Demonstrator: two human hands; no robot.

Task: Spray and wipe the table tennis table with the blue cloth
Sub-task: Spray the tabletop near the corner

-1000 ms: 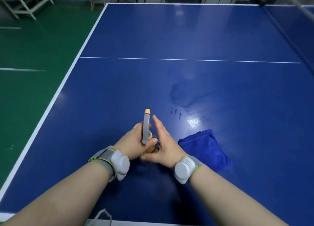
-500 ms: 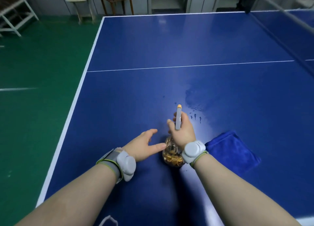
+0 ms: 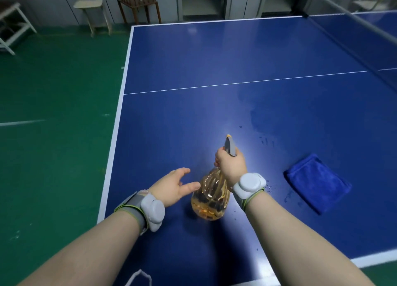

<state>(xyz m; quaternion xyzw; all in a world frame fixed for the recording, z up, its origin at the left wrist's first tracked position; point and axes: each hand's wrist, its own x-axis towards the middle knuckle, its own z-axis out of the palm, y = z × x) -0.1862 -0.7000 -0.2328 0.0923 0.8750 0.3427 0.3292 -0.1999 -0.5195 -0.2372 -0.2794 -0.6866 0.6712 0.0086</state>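
**Right hand grips spray bottle over table, cloth lies to the right**

Right hand (image 3: 231, 164) wraps around the neck of the spray bottle (image 3: 209, 196), fingers curled at the grey trigger head, nozzle pointing away from the person. Bottle is clear, amber liquid with dark bits inside; can't tell if its base touches the table or hangs just above. Left hand (image 3: 175, 185) holds nothing, fingers relaxed and spread, thumb tip just beside the bottle body, contact unclear. Both wrists carry grey sensor bands.

Blue cloth (image 3: 316, 183) lies folded flat on the table tennis table (image 3: 193, 70), right of the bottle and apart from both hands. Wet patch and droplets (image 3: 267, 135) sit on the surface beyond the bottle, toward the white centre line. Net (image 3: 352, 21) runs along the upper right. Green floor on the left; a wooden chair (image 3: 137, 3) and a pale stool (image 3: 91, 10) stand past the far edge of the table.
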